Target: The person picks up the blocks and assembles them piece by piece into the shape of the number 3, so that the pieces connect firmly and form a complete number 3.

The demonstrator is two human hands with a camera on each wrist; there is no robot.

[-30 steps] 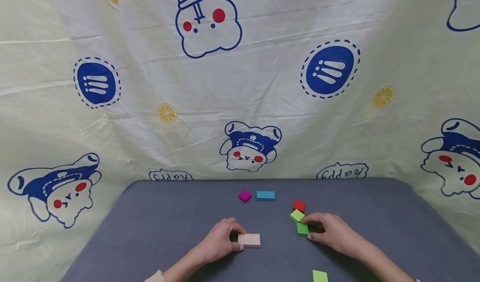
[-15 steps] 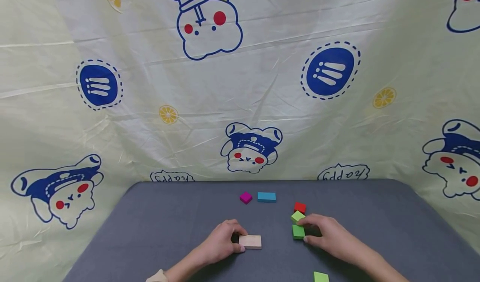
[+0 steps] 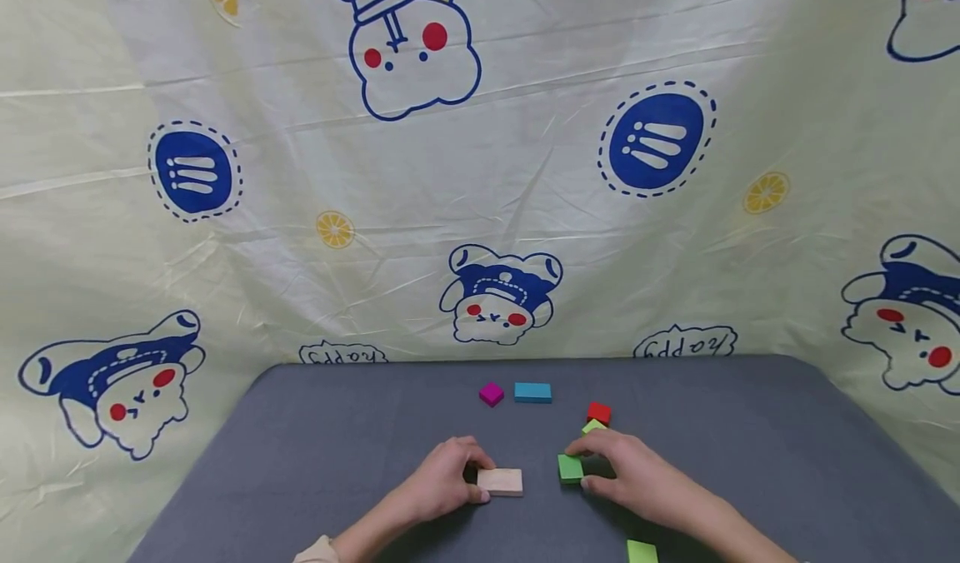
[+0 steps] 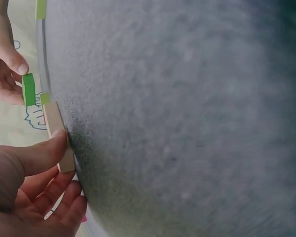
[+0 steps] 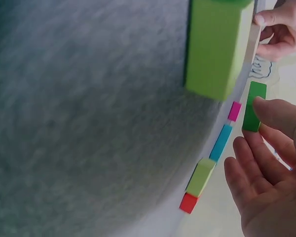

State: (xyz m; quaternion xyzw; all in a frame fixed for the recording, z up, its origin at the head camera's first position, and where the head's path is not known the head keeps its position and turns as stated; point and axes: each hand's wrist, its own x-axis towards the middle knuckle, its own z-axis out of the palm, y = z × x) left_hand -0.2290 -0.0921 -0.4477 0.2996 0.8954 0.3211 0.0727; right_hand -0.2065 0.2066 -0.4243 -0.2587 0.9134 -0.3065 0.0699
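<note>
A plain wooden block [image 3: 500, 482] lies on the grey table, its left end pinched between the thumb and fingers of my left hand [image 3: 442, 484]. To its right, my right hand [image 3: 637, 475] holds a green block [image 3: 570, 469] between thumb and fingertips. Both wrist views show this green block [image 5: 254, 106] raised off the tabletop, with a gap between it and the wooden block. Partly hidden behind the right hand's fingers is a light green block [image 3: 595, 426], in front of a red block [image 3: 599, 412].
Toward the back of the table [image 3: 360, 430] lie a magenta block [image 3: 492, 394] and a blue block [image 3: 533, 393]. Another light green block [image 3: 642, 551] is cut off by the bottom of the head view. A printed curtain [image 3: 525, 171] hangs behind the table.
The right hand has carried the green block leftward, away from the light green and red blocks and closer to the wooden one. My left hand has stayed on the wooden block.
</note>
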